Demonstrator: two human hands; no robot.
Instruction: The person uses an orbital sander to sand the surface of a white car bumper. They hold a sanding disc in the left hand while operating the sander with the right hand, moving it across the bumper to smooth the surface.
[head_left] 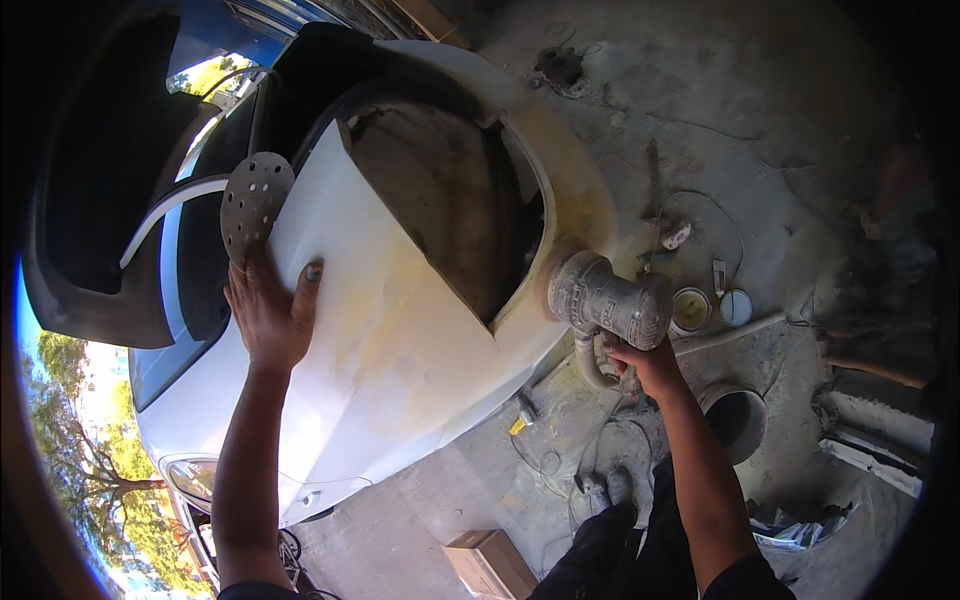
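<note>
My right hand [648, 368] is wrapped round the handle of a dusty orbital sander [625, 303]. The sander's pad rests on the yellowish, sanded rim beside the large opening [440, 190] in the white car body [360, 290]. A brown sanding disc [257, 200] with several holes stands at the fingertips of my left hand [270, 310], seemingly gripped between the fingers, whose tips are partly hidden. That hand lies against the white panel, its thumb spread. Patches of yellow-brown filler show on the panel between my hands.
A raised dark hatch [95, 190] stands at the left. On the dusty floor are an open tin [690, 311], its lid [736, 307], a bucket [735, 422], a cardboard box [490, 565] and loose cables near my feet. A white block-like piece [870, 430] lies at the right.
</note>
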